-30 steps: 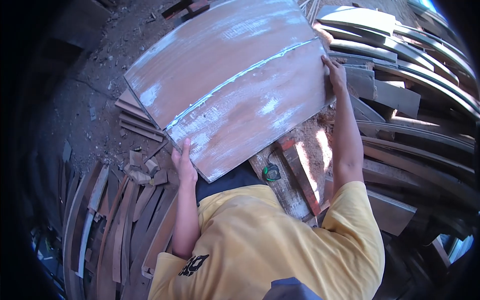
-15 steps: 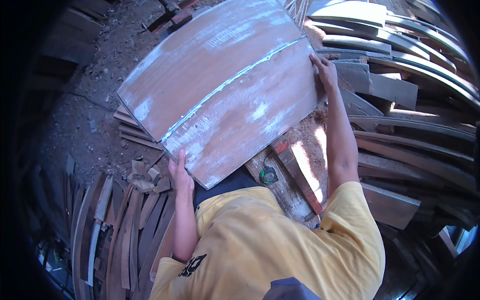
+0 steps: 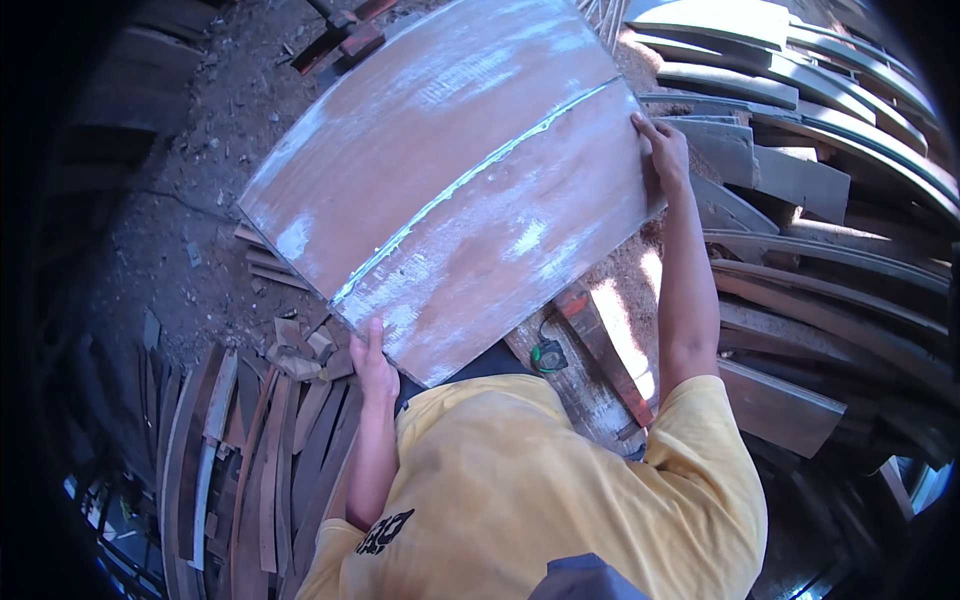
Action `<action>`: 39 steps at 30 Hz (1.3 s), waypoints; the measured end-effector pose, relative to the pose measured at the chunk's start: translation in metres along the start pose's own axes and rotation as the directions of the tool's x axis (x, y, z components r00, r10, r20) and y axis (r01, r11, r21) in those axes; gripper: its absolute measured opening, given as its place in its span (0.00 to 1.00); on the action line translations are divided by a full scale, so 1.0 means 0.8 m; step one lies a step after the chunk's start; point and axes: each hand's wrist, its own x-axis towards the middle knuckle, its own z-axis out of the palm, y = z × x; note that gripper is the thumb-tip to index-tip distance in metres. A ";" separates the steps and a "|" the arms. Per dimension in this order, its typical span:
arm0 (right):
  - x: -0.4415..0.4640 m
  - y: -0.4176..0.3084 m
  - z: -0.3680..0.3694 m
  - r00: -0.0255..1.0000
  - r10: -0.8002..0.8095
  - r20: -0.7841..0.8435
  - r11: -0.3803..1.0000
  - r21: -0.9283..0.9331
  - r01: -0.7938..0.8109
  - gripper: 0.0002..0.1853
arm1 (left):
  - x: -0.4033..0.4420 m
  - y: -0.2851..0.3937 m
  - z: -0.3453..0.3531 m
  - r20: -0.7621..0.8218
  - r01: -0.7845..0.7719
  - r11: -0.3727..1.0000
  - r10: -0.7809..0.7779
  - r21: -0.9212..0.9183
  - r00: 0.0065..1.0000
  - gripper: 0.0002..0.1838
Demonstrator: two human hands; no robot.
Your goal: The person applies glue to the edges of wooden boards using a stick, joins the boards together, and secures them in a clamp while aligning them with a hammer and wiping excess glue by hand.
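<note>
A wide wooden panel [image 3: 440, 190], brown with white smears, is held at a slant in front of my body. A whitish line, apparently glue, runs along the seam across it. My left hand [image 3: 375, 365] grips the near left edge, its thumb on the upper face. At the right end my right hand [image 3: 664, 155] clasps the edge, with some fingers hidden behind it. Below the panel's near edge, a black and green tape measure [image 3: 547, 355] lies on a worn board [image 3: 590, 395].
Planks and curved boards are stacked at right [image 3: 800, 240]. More wood strips [image 3: 260, 450] stand at lower left, with small offcuts [image 3: 305, 350] above them. A red-marked metal bar [image 3: 605, 350] lies near the tape measure. A clamp-like tool [image 3: 345, 40] sits at the top, on dusty ground.
The panel and both hands appear slightly further right and lower, as does much of the surroundings, so the view has shifted a little. Both hands keep their hold.
</note>
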 end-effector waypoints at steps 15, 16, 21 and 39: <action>0.031 0.022 -0.008 0.980 0.018 0.197 0.995 0.092 -0.037 0.34 | 0.043 -0.010 -0.148 -0.575 -0.075 0.898 -0.212 -0.434 0.791 0.54; 0.025 0.014 -0.009 0.983 0.037 0.180 0.995 0.086 -0.054 0.34 | 0.049 -0.011 -0.141 -0.573 -0.076 0.893 -0.217 -0.443 0.790 0.54; 0.032 0.020 -0.014 0.980 0.057 0.190 0.997 0.032 -0.065 0.34 | 0.069 0.005 0.006 -0.352 0.142 0.902 -0.298 -0.407 0.887 0.59; -0.096 0.018 -0.006 0.898 -0.303 -0.318 0.945 -0.225 0.239 0.45 | 0.046 0.011 -0.065 -0.197 -0.115 0.911 0.206 0.395 0.959 0.40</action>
